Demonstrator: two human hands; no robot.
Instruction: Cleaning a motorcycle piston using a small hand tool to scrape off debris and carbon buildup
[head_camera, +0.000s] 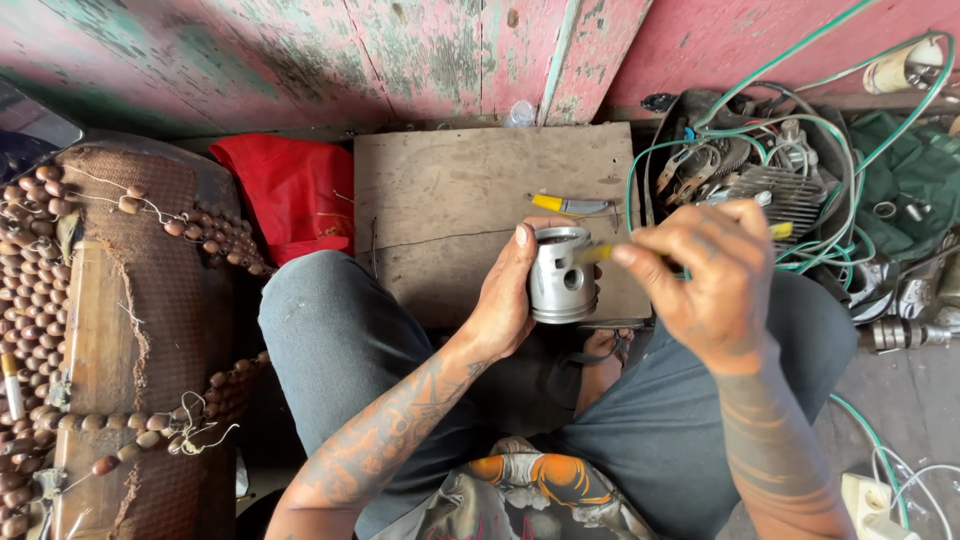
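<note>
Above the lap, over grey trousers (340, 340), held in mid-air: a silver metal piston (561, 277), upright on its side wall, round pin hole facing the camera. Left hand (507, 300) wrapped around the piston's left side, thumb (522, 240) pressed on the top rim, fingers closed behind it. Right hand (712, 280) just to the right of the piston, pinched shut on a thin yellow-tipped tool (592, 254), blurred, its tip touching the piston's upper right edge. Beyond both hands, flat on the floor: a worn wooden board (440, 200), with a second yellow-handled tool (570, 205) resting on it, apart from the piston. Left of the board, a crumpled red cloth (290, 190). Further left, a brown woven seat cover strung with wooden beads (150, 300). To the right, a heap of metal engine parts (770, 185) tangled in green wire (850, 150), near the right hand but not touching. Bottom right corner, a white socket strip (868, 500) with white cables. No packages, labels or signs made out clearly.
</note>
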